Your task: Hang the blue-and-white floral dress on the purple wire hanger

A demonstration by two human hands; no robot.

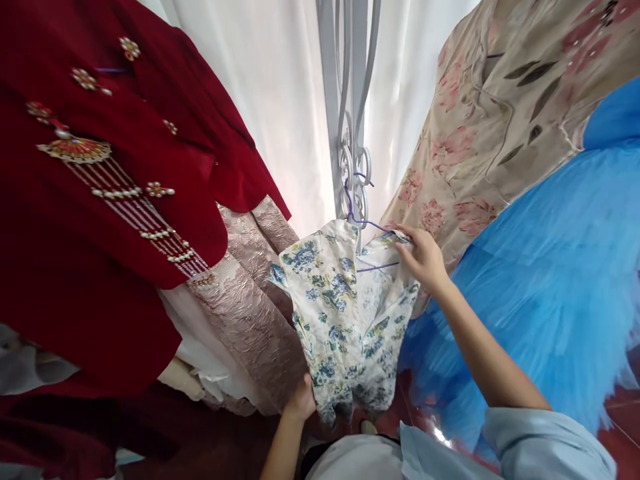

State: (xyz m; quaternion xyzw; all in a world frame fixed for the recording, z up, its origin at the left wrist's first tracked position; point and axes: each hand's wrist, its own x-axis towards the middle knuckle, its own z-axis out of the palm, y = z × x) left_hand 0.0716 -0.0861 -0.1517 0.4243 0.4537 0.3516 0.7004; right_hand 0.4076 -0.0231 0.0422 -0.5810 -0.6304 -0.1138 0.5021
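A sleeveless white dress [330,300] with blue and green flowers hangs in front of me on a thin purple wire hanger [373,225]. The hanger's hook reaches up to the scrollwork of a grey metal stand. My right hand [423,257] pinches the dress's right shoulder at the end of the hanger, thumb and fingers closed on the cloth. Lower down, my left hand [301,399] grips the left side edge of the dress, its fingers partly hidden behind the fabric. The neckline gapes, showing the pale lining and the hanger's lower bar.
A dark red jacket [200,167] with beaded brooches and a pink textured skirt [245,300] hang at left. At right are a beige floral garment [460,140] and a blue tulle dress [540,267]. Behind the metal stand [330,87] falls a white curtain [260,80]. The floor is reddish.
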